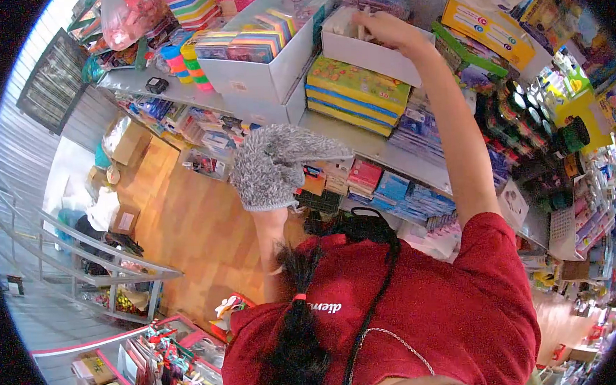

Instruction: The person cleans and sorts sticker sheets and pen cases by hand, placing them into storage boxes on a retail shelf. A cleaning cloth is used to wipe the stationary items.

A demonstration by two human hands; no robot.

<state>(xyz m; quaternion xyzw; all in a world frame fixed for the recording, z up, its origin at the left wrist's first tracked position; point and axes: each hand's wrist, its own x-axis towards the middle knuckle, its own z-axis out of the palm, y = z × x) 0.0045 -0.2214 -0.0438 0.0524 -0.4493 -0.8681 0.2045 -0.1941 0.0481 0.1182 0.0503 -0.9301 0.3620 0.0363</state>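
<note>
A fluffy grey cloth [268, 167] covers my left hand [273, 216], and only the wrist end of that hand shows below it. The cloth bunches around the hand, with one end trailing right toward the shelf edge; my fingers are hidden in it. At the upper right, my right hand [383, 29] reaches into an open white box [374, 60]. Its fingers are bent down around something whitish in the box, too small and blurred to name. Under that box lies a stack of yellow-green boxes [355, 92].
A white bin [253, 80] of colourful flat packs stands left of the box. Striped coloured cups [193, 66] sit beside it. Dark jars [520, 112] are stacked at right. Packs fill the lower shelf [391, 188]. A metal railing [110, 265] borders the wooden floor [191, 226].
</note>
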